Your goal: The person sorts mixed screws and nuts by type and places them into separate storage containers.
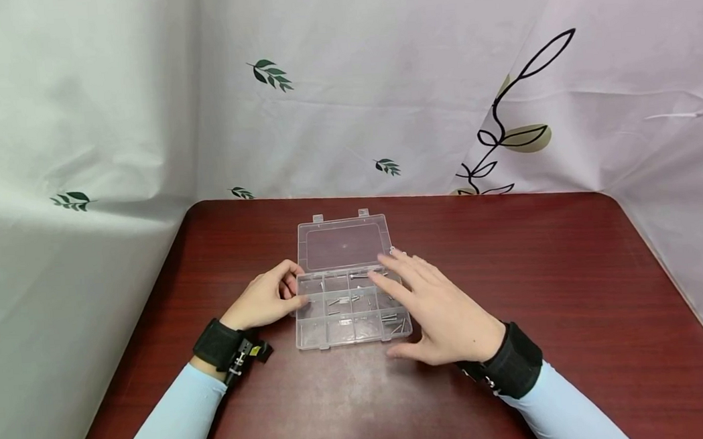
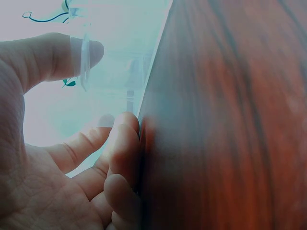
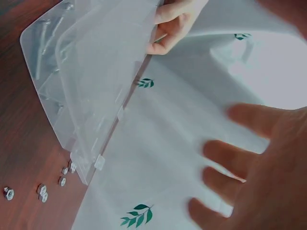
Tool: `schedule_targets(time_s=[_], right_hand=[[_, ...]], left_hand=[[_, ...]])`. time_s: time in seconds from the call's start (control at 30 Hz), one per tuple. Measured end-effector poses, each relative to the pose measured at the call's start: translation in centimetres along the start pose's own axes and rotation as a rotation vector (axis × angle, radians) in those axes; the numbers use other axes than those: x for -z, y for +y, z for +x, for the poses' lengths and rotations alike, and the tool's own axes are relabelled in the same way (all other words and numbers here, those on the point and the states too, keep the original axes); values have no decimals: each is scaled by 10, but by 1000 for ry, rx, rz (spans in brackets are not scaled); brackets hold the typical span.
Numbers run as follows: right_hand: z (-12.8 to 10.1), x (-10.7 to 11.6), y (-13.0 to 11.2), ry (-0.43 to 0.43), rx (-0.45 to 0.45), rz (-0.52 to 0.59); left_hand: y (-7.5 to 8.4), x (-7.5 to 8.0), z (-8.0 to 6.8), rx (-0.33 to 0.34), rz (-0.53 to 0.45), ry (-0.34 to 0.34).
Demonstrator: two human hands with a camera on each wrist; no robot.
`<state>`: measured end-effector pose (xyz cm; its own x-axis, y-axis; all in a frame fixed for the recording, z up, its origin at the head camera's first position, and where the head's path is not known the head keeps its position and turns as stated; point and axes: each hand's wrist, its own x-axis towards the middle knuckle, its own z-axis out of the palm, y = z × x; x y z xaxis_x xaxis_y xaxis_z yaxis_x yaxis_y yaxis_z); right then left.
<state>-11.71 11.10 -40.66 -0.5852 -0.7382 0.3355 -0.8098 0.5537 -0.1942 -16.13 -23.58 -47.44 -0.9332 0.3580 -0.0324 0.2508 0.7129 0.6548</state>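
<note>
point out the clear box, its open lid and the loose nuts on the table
clear box [image 1: 353, 330] head view, front compartments
open lid [image 1: 342, 245] head view, middle of the panel
loose nuts [image 3: 42, 190] right wrist view, one nut of the cluster

Clear glossy plastic box [image 1: 344, 294]; shiny metal screws [image 1: 357, 306]; polished dark wood table [image 1: 512, 270]; matt cloth backdrop [image 1: 380, 97].

Perhaps a curtained [image 1: 381, 110] tabletop [image 1: 572, 266] recording booth

We see the head view evenly and softly lit, with a pale sheen on the dark red wooden table [image 1: 512, 270] near us. Both wrist views look washed out, bluish and overexposed, the close fingers [image 3: 230, 179] blurred.
</note>
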Motion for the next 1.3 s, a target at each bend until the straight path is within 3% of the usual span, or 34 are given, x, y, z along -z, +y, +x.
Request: schedule_targets(time_s=[0.27, 0.7, 1.0, 1.3], right_hand=[[-2, 3, 11, -45, -63, -53], [-3, -9, 56, -90, -136, -38], [21, -22, 93, -129, -180, -24], [50, -40, 113, -197, -228, -7]], left_hand=[[1, 1, 0, 3, 9, 0], [2, 0, -2, 11, 9, -3], [2, 2, -1, -8, 12, -9], [2, 3, -2, -5, -8, -13]])
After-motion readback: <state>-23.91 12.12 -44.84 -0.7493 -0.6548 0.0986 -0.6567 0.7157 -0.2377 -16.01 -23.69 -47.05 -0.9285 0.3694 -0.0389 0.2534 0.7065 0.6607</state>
